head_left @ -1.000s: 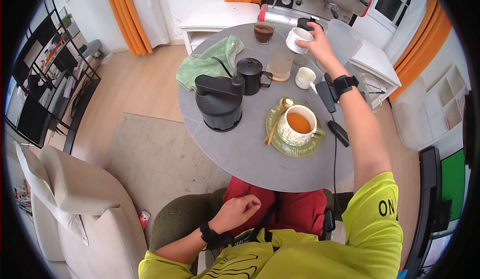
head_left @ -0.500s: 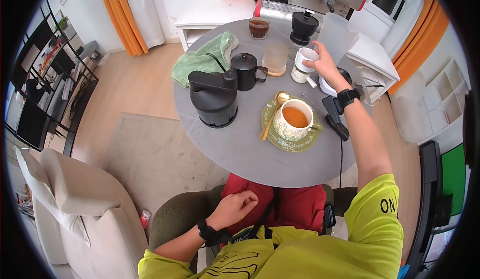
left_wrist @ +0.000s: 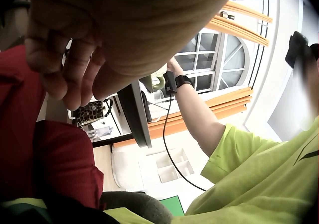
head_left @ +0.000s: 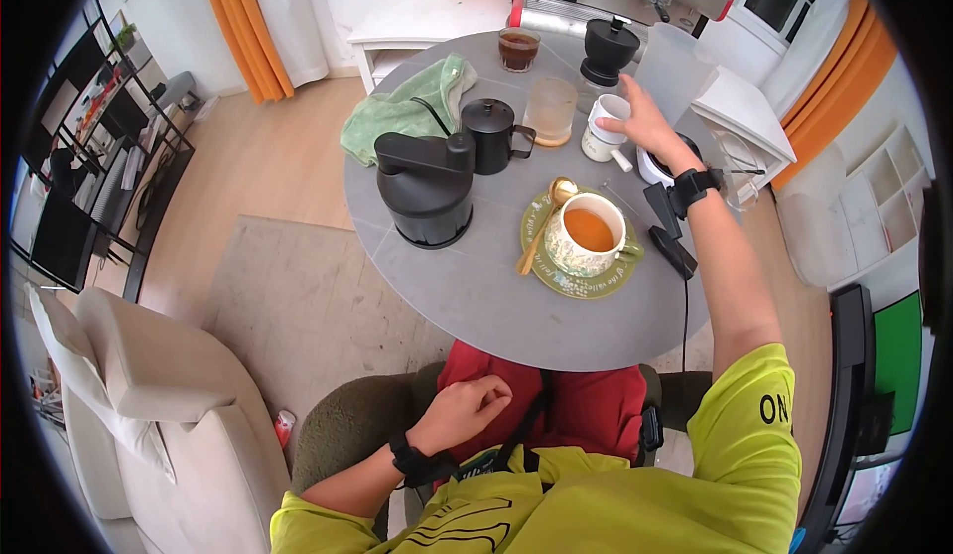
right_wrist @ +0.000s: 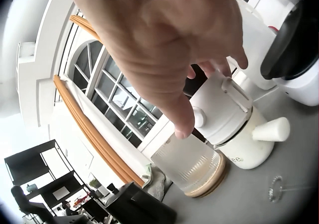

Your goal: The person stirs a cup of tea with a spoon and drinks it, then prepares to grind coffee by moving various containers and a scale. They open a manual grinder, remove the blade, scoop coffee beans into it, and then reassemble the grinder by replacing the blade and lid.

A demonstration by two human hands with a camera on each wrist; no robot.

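Observation:
My right hand (head_left: 650, 129) is over the far right of the round table, fingers spread around a white cup-like piece (right_wrist: 222, 109) with a small side handle. That piece sits on top of a small cream pot (right_wrist: 246, 147) with a stubby side handle. In the right wrist view the thumb lies at the near side of the white piece, and the other fingers are partly hidden behind it. My left hand (head_left: 462, 417) rests on my lap, its fingers loosely curled with nothing in them.
A mug of orange-brown drink (head_left: 588, 229) stands on a green saucer (head_left: 586, 287) with a gold spoon. Nearby are a ribbed glass (head_left: 550, 107), black pitcher (head_left: 484, 137), black lidded appliance (head_left: 422, 192), green cloth (head_left: 402, 107), black-topped grinder (head_left: 610, 48) and glass of dark liquid (head_left: 518, 50).
My right hand brought the white piece down and toward me onto the cream pot. Its fingers have since loosened from it. The left hand has stayed on my lap.

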